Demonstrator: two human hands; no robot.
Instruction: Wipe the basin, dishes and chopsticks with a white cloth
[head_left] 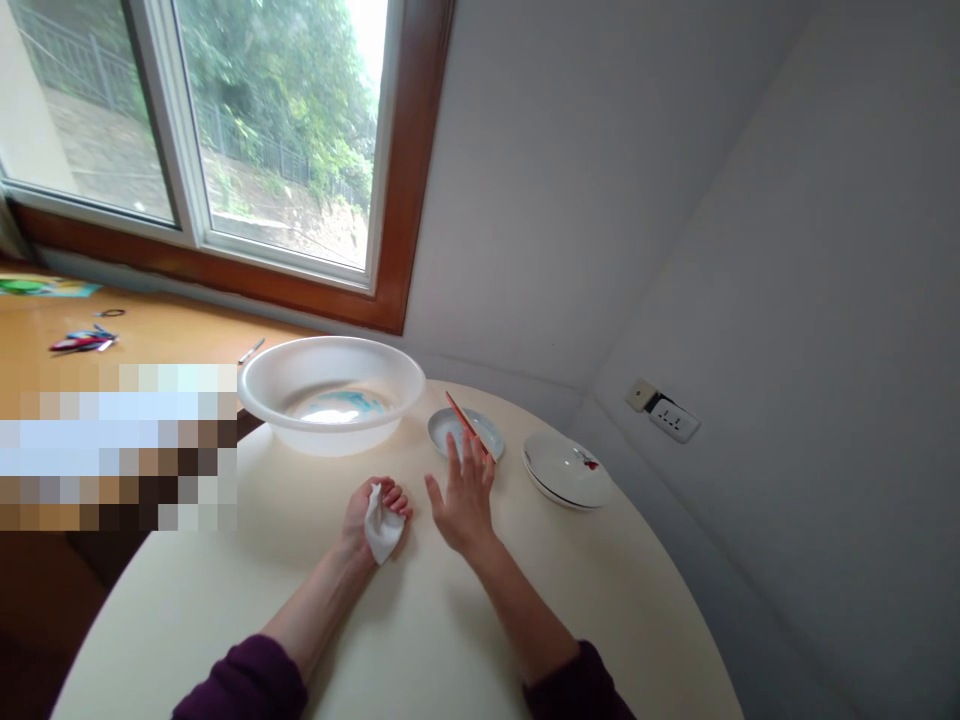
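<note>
My left hand [358,518] is closed around a crumpled white tissue [385,534], palm turned up, just above the round table. To its right, my right hand [466,502] is open with its fingers apart. Its fingertips are over the near edge of a small bluish-white plate [441,432]; whether they touch it I cannot tell. Reddish chopsticks [458,407] lie slanted across that plate, their near end partly behind the fingers. Farther right sit white plates [559,468], seemingly stacked, with a red floral mark on the upper one.
A large translucent basin [335,440] stands at the table's [420,640] far left, with blue marks at its bottom. Behind it, a wooden desk [172,325] holds a pen [251,351] and a small colourful pile [84,340]. A wall socket [674,418] is at right.
</note>
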